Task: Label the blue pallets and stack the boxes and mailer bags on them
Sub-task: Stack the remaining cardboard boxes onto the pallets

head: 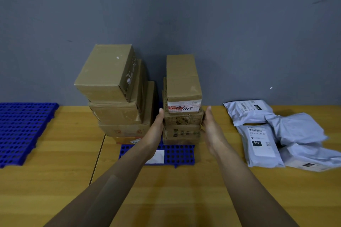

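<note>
Stacking is the step I judge to be in hand: two stacks of cardboard boxes stand side by side on the middle pallet (180, 155), whose white label (157, 156) shows at its front edge. The left stack (118, 101) is the taller and leans a little. My left hand (156, 125) lies flat against the left face of the right stack (182, 116), fingers straight. My right hand (210, 125) is at the opposite face, fingers also extended, touching or very nearly so. Neither hand is wrapped round a box, so I read this as squaring up the stack. The mailer bags (276, 134) lie in a loose heap on the table (175, 190), well to the right. A second pallet (22, 131) sits at the far left, and I see no label on it from here. Next, I expect to press evenly from both sides so the top box does not slide, then label that pallet and carry the bags across to it.
</note>
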